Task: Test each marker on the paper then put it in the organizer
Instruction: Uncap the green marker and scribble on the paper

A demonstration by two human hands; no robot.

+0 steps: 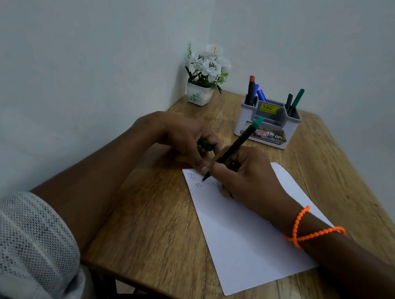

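Note:
My right hand (245, 175) grips a black marker with a green end (236, 145), its tip touching the white paper (243, 233) near the sheet's far left corner. Small zigzag test marks (195, 179) sit beside the tip. My left hand (183, 137) holds the marker's green cap (204, 144) in curled fingers, with one fingertip pressing the paper's corner. The grey organizer (268, 119) stands beyond the hands, holding a red-capped marker (251, 88), blue markers (260, 93), a black one (288, 102) and a green one (298, 98).
A small white pot of white flowers (205, 75) stands in the far left corner of the wooden table (157, 219). Walls close in on the left and behind. An orange beaded band (306, 229) circles my right wrist.

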